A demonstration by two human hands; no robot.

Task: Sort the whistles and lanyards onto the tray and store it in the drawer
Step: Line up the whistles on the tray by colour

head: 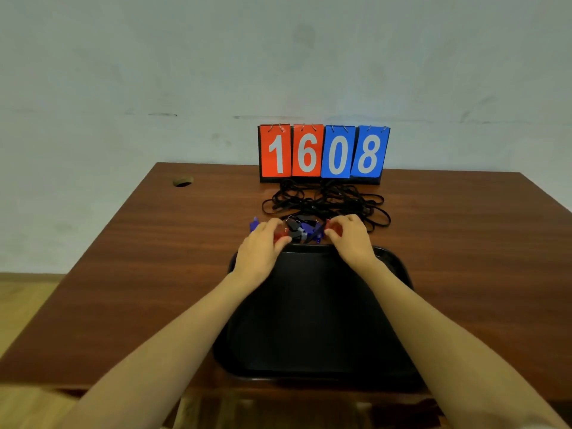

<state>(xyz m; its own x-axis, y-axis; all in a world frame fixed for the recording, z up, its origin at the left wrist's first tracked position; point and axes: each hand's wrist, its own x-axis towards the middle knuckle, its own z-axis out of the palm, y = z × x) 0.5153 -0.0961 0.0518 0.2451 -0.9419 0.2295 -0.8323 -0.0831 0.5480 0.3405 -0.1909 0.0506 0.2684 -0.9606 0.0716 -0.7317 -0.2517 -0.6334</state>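
On the worktop [154, 258], your left hand [260, 246] curls its grip round a red whistle [281, 236], with a lone blue whistle [254, 224] at its eleven o'clock. Your right hand [351, 238] pinches a second red whistle [333, 226]. Both work at the tray's [309, 320] twelve o'clock, likely so each whistle drops straight in. The tray holds nothing yet. I count roughly six whistles [301, 230] and one tray; the tangled lanyards [328, 201], further out at twelve o'clock, can't be counted.

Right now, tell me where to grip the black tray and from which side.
Take the black tray by its raised rim midway along its left and right sides, one hand from each side. It lies flat on the table, so the rim is the only lip to hook under. The left hand and right hand each grip a red whistle; set those down first.
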